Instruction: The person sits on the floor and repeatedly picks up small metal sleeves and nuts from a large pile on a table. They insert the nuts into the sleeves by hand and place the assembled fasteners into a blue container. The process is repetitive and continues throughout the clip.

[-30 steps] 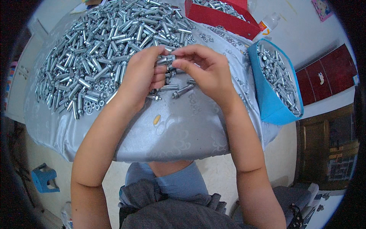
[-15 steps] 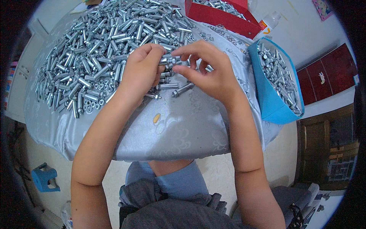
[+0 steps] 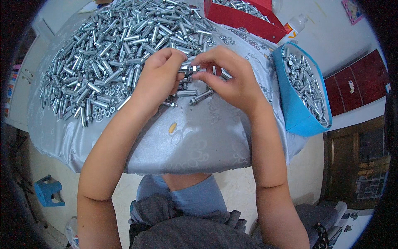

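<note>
A metal expansion bolt (image 3: pixel 186 69) with a hex nut at its right end lies level between my hands, above the near edge of a big pile of similar bolts (image 3: pixel 112 54). My left hand (image 3: pixel 161 72) is closed round its left part. At the nut end, the thumb and forefinger of my right hand (image 3: pixel 232 74) curve in from both sides and pinch there; the other fingers are curled. Just below my hands, a loose expansion bolt (image 3: pixel 202 97) rests on the silvery tablecloth (image 3: pixel 207 137). Small nuts and washers (image 3: pixel 103 111) sit at the pile's near edge.
A blue fabric bin (image 3: pixel 296 112) full of bolts stands on the right. Behind it are a white bottle (image 3: pixel 295 27) and a red box (image 3: pixel 244 23) holding metal parts. Washers are scattered near the red box. A small yellow object (image 3: pixel 172 127) lies on the cloth.
Both hands have shifted slightly to the right in the picture, along with the whole scene. My right fingertips sit closer around the nut end; the left hand keeps its hold on the bolt.
</note>
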Demonstrator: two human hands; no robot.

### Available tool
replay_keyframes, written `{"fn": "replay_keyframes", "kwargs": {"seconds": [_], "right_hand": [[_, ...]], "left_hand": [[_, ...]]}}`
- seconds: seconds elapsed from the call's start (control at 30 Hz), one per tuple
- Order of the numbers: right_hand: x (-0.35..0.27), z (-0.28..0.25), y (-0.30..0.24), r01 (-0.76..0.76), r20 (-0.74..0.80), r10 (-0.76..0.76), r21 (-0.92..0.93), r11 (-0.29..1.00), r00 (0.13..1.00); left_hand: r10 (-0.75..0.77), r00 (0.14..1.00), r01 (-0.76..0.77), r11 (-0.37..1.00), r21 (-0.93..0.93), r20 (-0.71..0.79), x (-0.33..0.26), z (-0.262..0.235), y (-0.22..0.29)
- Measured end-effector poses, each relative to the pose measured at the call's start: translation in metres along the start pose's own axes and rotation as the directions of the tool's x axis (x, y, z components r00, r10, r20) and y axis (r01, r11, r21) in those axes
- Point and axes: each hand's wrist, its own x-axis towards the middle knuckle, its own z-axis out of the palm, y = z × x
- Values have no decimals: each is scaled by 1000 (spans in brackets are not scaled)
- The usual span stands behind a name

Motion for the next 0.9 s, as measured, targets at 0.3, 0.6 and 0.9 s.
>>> {"fn": "replay_keyframes", "kwargs": {"seconds": [0.3,0.6,0.9], "right_hand": [[1,1,-3,-57,-15,58,40,998,998],[-2,-2,-5,-207,137,206,-2,978,969],[-2,10,-5,-214,95,203,127,968,975]], "left_hand": [[2,1000,-2,1000,0,30,1,-3,0],[8,998,-9,1000,25,62,1,-3,-4],[502,865,-496,853,164,6,2,3,-14]]}}
